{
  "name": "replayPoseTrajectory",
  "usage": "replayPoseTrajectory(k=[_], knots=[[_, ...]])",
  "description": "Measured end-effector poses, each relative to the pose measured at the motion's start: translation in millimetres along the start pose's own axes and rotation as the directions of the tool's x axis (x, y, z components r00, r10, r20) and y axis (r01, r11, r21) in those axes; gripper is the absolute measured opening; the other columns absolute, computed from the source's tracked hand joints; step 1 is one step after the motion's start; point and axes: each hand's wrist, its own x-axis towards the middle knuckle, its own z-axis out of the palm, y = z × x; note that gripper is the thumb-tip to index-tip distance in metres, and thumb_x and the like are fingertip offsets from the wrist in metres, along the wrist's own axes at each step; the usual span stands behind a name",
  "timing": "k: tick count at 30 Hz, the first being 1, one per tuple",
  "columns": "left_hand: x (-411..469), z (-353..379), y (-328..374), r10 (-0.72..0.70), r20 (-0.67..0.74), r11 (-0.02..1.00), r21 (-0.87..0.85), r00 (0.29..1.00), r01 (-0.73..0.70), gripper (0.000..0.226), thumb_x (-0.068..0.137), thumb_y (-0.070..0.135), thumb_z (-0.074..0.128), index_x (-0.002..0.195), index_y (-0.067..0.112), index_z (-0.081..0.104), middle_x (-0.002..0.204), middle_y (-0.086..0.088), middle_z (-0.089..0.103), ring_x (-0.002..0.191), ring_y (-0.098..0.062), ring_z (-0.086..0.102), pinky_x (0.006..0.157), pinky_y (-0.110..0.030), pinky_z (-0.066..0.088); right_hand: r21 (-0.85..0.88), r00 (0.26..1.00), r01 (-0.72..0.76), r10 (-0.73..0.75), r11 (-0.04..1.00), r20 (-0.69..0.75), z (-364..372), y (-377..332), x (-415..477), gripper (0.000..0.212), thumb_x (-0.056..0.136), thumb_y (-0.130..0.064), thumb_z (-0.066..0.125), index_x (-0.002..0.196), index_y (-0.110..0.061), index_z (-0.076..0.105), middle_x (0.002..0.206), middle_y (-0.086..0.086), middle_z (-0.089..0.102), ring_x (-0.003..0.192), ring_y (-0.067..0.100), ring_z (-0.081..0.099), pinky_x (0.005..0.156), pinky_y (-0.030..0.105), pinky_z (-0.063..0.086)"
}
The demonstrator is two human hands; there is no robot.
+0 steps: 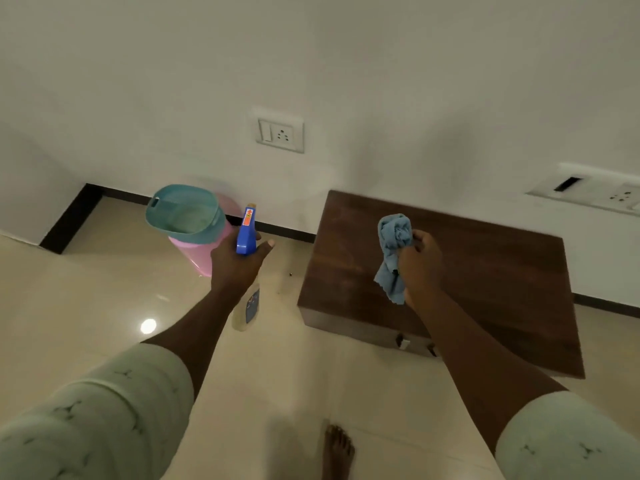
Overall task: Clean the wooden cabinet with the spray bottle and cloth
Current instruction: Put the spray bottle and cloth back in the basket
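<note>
While the left hand (235, 261) has its grip closed on the spray bottle (246, 237) left of the wooden cabinet (485, 271), the right hand (420, 261) clutches the bunched cloth (394, 244) above its top; spraying looks next, nozzle needing aim rightward.
</note>
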Motion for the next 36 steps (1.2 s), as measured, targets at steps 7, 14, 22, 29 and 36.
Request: replayPoseTrajectory(k=[7, 14, 22, 29, 36], knots=[[70, -49, 2, -0.035, -0.074, 0.996, -0.081, 0.997, 0.029, 0.026, 0.078, 0.029, 0.073, 0.092, 0.017, 0.056, 0.088, -0.014, 0.066, 0.084, -0.031, 0.066, 0.078, -0.041, 0.056, 0.014, 0.988, 0.028, -0.030, 0.999, 0.151, 108, -50, 2, 0.031, 0.089, -0.003, 0.051, 0.117, -0.017, 0.052, 0.107, -0.002, 0.056, 0.094, 0.015, 0.056, 0.080, 0.028, 0.050], [167, -99, -13, 0.027, -0.187, 0.998, -0.057, 0.982, -0.038, 0.022, 0.077, 0.031, 0.071, 0.090, 0.016, 0.059, 0.083, -0.010, 0.068, 0.078, -0.027, 0.068, 0.079, -0.047, 0.057, -0.070, 0.930, 0.177, -0.144, 0.982, 0.337, 226, -84, -2, 0.040, 0.089, -0.003, 0.051, 0.123, -0.025, 0.053, 0.105, 0.001, 0.060, 0.096, 0.020, 0.059, 0.085, 0.029, 0.052], [290, -160, -55, 0.097, -0.202, 0.995, -0.013, 0.975, -0.102, 0.024, 0.076, 0.033, 0.070, 0.092, 0.017, 0.061, 0.078, -0.003, 0.066, 0.071, -0.024, 0.069, 0.074, -0.039, 0.059, -0.124, 0.946, 0.108, -0.064, 0.986, 0.318, 379, -108, -12, 0.028, 0.089, -0.007, 0.048, 0.108, -0.028, 0.050, 0.103, 0.006, 0.060, 0.091, 0.026, 0.059, 0.080, 0.039, 0.054], [355, -163, -102, 0.146, -0.203, 0.986, -0.043, 0.968, -0.158, 0.035, 0.078, 0.037, 0.070, 0.099, 0.011, 0.062, 0.072, 0.006, 0.056, 0.056, -0.003, 0.051, 0.062, -0.013, 0.042, -0.076, 0.936, 0.084, -0.053, 0.994, 0.347, 481, -115, -15, 0.030, 0.086, -0.013, 0.056, 0.114, -0.024, 0.051, 0.097, 0.003, 0.061, 0.088, 0.023, 0.060, 0.074, 0.037, 0.053], [395, -138, -148, 0.173, -0.111, 0.981, -0.072, 0.979, -0.181, 0.035, 0.076, 0.042, 0.072, 0.098, 0.018, 0.059, 0.067, 0.015, 0.052, 0.054, -0.003, 0.050, 0.059, -0.011, 0.046, -0.212, 0.859, 0.289, -0.155, 0.933, 0.488, 537, -74, -3, 0.017, 0.087, -0.005, 0.055, 0.102, -0.007, 0.050, 0.087, 0.004, 0.057, 0.076, 0.017, 0.053, 0.054, 0.004, 0.040]])
